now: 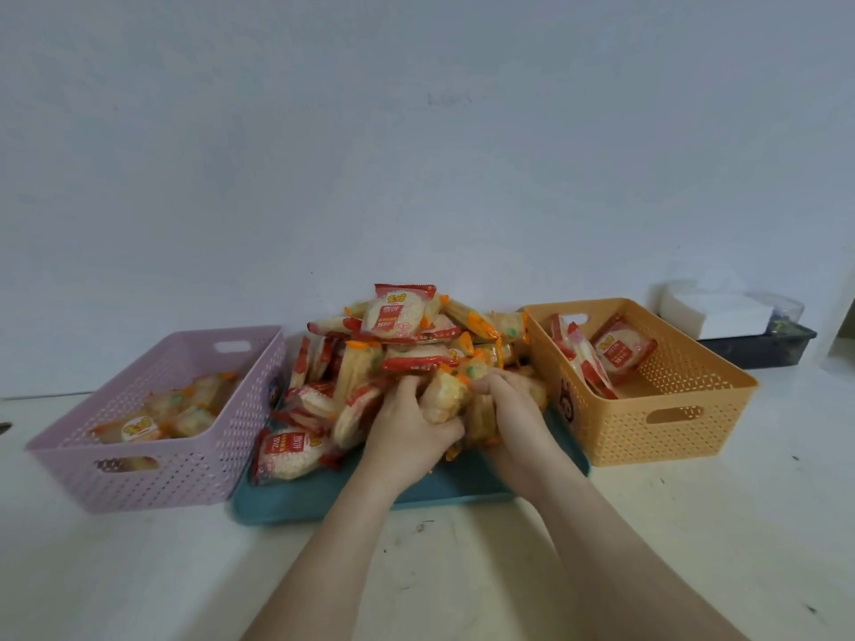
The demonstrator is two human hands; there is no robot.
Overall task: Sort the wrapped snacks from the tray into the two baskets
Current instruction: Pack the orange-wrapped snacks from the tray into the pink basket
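A white table (pixel 139 571) stands against a plain wall (pixel 416 155). At the far left a lilac basket (pixel 152 474) sits on the table. A few orange-trimmed packs (pixel 185 409) lie in it, seen partly through its perforated wall. Just beside it, with its corner close against the basket's side, is the teal tray (pixel 296 501), which carries a high pile (pixel 398 344) of wrapped snacks, red-trimmed and orange-trimmed mixed together. One red pack (pixel 289 455) lies low at the pile's front left, and another sits on the very top. Both forearms reach in from the bottom edge to the front of the pile and hide the snacks behind them. The left hand (pixel 407 437) has its fingers curled over the top of a pale packet (pixel 444 400), with the thumb hooked under it, so the packet is gripped. Touching that packet on its other side, the right hand (pixel 513 409) has its fingers curled down onto an orange-edged packet (pixel 479 421) at the pile's front. Its thumb is hidden, so how firm that hold is cannot be told. Loose packs crowd round both hands and lean on the held ones. To the right of the tray, close to it, stands the orange basket (pixel 671 423), with a few red packs (pixel 615 353) leaning at its far left end. Behind it, at the right edge, a white stack (pixel 712 312) rests on a dark box (pixel 763 351).
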